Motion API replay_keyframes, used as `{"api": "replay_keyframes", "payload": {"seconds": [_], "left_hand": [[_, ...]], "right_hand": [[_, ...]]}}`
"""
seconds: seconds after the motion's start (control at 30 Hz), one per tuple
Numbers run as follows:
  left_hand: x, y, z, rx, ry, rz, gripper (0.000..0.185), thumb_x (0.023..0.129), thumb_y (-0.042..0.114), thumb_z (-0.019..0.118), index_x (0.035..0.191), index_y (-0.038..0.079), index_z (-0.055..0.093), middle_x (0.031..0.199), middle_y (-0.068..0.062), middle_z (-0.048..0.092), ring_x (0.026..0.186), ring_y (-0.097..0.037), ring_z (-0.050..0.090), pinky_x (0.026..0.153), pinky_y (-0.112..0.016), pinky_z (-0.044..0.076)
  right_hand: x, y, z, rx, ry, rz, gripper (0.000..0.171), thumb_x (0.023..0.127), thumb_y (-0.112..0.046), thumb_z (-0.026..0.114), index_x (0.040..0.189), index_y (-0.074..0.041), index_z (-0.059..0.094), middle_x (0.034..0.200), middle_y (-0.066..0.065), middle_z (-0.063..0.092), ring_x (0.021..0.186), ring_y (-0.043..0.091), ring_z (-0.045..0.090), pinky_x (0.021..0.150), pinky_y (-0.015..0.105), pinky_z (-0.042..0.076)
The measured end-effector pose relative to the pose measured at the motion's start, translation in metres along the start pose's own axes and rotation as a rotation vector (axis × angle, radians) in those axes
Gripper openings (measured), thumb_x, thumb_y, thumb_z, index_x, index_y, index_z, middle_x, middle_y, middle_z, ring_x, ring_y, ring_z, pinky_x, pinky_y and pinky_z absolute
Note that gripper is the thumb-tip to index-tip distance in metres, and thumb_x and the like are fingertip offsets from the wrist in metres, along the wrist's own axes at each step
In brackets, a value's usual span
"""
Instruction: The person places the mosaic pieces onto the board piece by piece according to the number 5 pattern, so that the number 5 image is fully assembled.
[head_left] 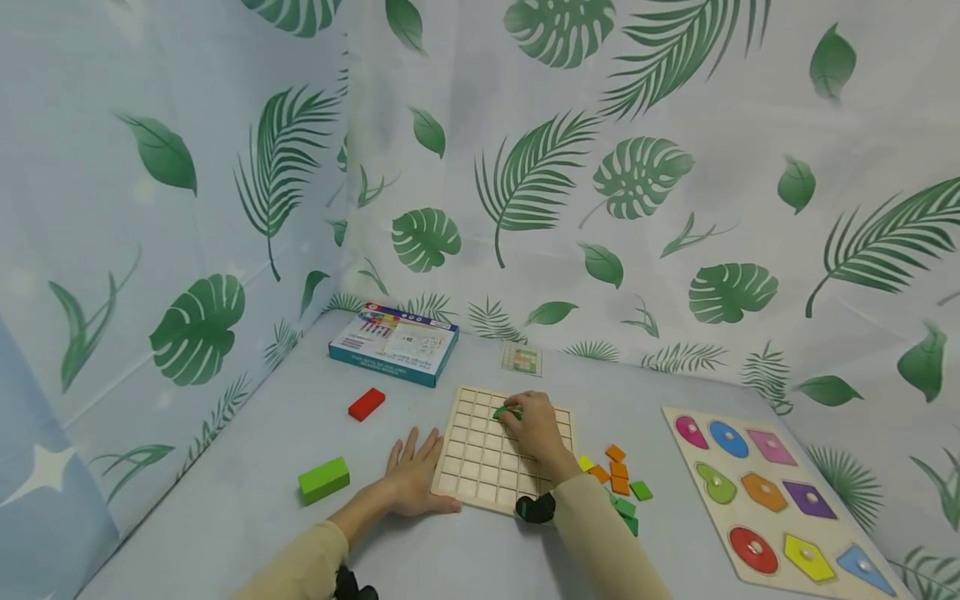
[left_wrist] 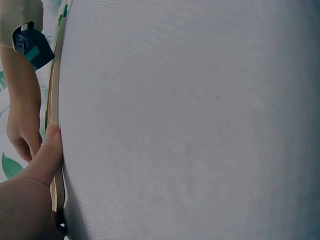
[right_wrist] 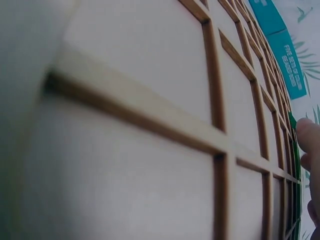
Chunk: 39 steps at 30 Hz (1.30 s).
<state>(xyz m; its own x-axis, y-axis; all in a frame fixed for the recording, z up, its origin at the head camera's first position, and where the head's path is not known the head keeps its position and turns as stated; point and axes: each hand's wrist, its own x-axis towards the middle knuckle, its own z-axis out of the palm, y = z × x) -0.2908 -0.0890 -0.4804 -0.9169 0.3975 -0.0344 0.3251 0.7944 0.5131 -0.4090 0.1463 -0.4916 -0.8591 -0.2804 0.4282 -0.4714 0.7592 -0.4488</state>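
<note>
A wooden grid board (head_left: 480, 454) lies flat on the grey table. My right hand (head_left: 528, 421) rests over its upper middle and pinches a small green tile (head_left: 504, 411) against the cells. The right wrist view shows the grid board (right_wrist: 150, 125) very close, with a fingertip (right_wrist: 307, 137) and the green tile's edge (right_wrist: 295, 150) at the right. My left hand (head_left: 412, 479) lies flat on the table with fingers spread, its thumb against the board's left lower edge. The left wrist view shows that thumb (left_wrist: 47, 155) pressed to the board's rim (left_wrist: 55, 100).
Loose orange, green and yellow tiles (head_left: 618, 487) lie right of the board. A shape puzzle board (head_left: 776, 500) sits at the far right. A green block (head_left: 324, 479), a red block (head_left: 366, 404), a blue box (head_left: 393, 343) and a small card (head_left: 521, 359) lie around.
</note>
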Motion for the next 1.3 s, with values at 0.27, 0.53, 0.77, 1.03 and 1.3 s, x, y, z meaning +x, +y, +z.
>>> {"api": "replay_keyframes", "payload": {"seconds": [0.27,0.53,0.77,1.03,1.3], "left_hand": [[0.001,-0.001,0.008,-0.04,-0.035,0.014,0.107,0.075,0.059,0.068,0.147,-0.005,0.02,0.153,-0.023,0.013,0.139,-0.044,-0.006,0.108,-0.058,-0.003],[0.002,0.002,0.01,0.005,-0.016,-0.003,0.105,0.076,0.057,0.068,0.147,-0.004,0.02,0.154,-0.021,0.014,0.14,-0.043,-0.005,0.108,-0.058,-0.003],[0.0,0.004,0.002,0.02,0.004,-0.014,0.102,0.077,0.052,0.071,0.145,-0.006,0.023,0.153,-0.022,0.017,0.139,-0.044,-0.001,0.108,-0.058,0.001],[0.001,0.002,0.0,0.018,-0.002,-0.02,0.103,0.077,0.053,0.07,0.146,-0.006,0.022,0.153,-0.022,0.015,0.139,-0.044,-0.002,0.108,-0.058,0.001],[0.001,-0.001,0.003,-0.011,0.002,0.018,0.104,0.077,0.055,0.069,0.146,-0.006,0.019,0.152,-0.025,0.015,0.139,-0.046,-0.004,0.107,-0.061,-0.001]], "right_hand": [[-0.009,-0.004,-0.006,-0.035,-0.086,0.064,0.02,0.085,-0.021,0.071,0.1,-0.007,0.072,0.112,0.015,0.058,0.113,0.038,0.046,0.09,0.053,0.043],[-0.011,-0.005,-0.019,0.148,-0.071,0.118,0.028,0.091,-0.014,0.063,0.114,0.001,0.064,0.114,0.019,0.058,0.108,0.038,0.054,0.087,0.047,0.047],[-0.013,-0.001,-0.04,0.278,0.009,0.237,0.03,0.091,-0.013,0.063,0.118,0.001,0.061,0.112,0.017,0.061,0.101,0.031,0.06,0.082,0.042,0.05],[-0.026,0.02,-0.066,0.334,-0.056,0.32,0.027,0.091,-0.017,0.064,0.114,-0.003,0.065,0.107,0.008,0.065,0.101,0.026,0.06,0.085,0.041,0.049],[-0.047,0.051,-0.095,0.419,-0.124,0.423,0.03,0.091,-0.02,0.064,0.115,-0.002,0.064,0.112,0.011,0.064,0.104,0.028,0.058,0.089,0.043,0.047]]}}
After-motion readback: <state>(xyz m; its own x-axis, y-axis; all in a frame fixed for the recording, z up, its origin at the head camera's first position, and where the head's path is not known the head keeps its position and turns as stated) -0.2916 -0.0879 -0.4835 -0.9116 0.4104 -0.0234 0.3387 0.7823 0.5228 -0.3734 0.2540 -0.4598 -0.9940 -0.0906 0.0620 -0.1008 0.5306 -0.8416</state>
